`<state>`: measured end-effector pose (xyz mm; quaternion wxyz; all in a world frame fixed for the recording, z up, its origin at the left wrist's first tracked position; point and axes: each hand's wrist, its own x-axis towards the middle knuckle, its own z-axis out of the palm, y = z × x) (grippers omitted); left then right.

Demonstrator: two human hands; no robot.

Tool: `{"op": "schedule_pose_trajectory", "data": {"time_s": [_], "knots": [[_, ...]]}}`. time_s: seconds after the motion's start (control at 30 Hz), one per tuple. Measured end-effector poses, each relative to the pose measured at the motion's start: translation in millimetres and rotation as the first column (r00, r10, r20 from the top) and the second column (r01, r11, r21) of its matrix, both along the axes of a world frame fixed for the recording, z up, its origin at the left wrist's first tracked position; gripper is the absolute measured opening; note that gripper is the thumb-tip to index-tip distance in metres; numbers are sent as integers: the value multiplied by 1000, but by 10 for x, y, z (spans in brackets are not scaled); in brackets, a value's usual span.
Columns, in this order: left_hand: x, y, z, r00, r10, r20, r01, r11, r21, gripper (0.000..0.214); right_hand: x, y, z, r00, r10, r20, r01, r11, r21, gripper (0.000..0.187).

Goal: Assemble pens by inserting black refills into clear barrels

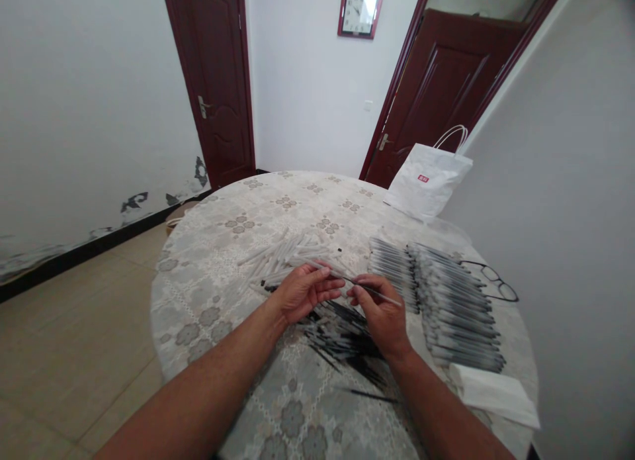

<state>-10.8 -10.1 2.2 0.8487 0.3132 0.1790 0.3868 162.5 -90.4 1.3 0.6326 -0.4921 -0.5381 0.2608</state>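
My left hand (pixel 308 293) has thumb and forefinger closed on a translucent white pen barrel (pixel 322 268), its other fingers loosely curled. In my right hand (pixel 385 314), a thin pen refill (pixel 389 298) is pinched, dark toward the barrel and pale at its outer end. The refill's dark tip meets the barrel's right end; whether it is inside, I cannot tell. Beneath my hands lies a loose pile of dark refills (pixel 342 334). Behind my left hand is a heap of white pen barrels (pixel 282 253).
Right of my hands, pens lie in a small row (pixel 391 265) and a larger stack (pixel 456 308). Black-framed glasses (pixel 496 286), a folded white paper (pixel 496 394) and a white paper bag (pixel 429 179) are along the right of the round table (pixel 208 308).
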Motion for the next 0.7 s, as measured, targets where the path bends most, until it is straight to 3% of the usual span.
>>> {"op": "schedule_pose_trajectory", "data": {"time_s": [0.17, 0.37, 0.53, 0.7], "knots": [[7, -2, 0, 999, 38, -6, -38, 999, -2, 21, 50, 7, 15, 999, 44, 19, -43, 996, -78, 16], [25, -29, 18, 1000, 11, 1, -11, 999, 45, 20, 81, 11, 34, 1000, 1, 20, 1, 991, -132, 18], [75, -70, -10, 1000, -22, -11, 22, 997, 68, 20, 62, 32, -33, 995, 97, -31, -101, 977, -190, 25], [89, -32, -47, 995, 99, 22, -100, 995, 2, 22, 104, 41, -37, 960, 89, -265, -101, 994, -31, 45]]}}
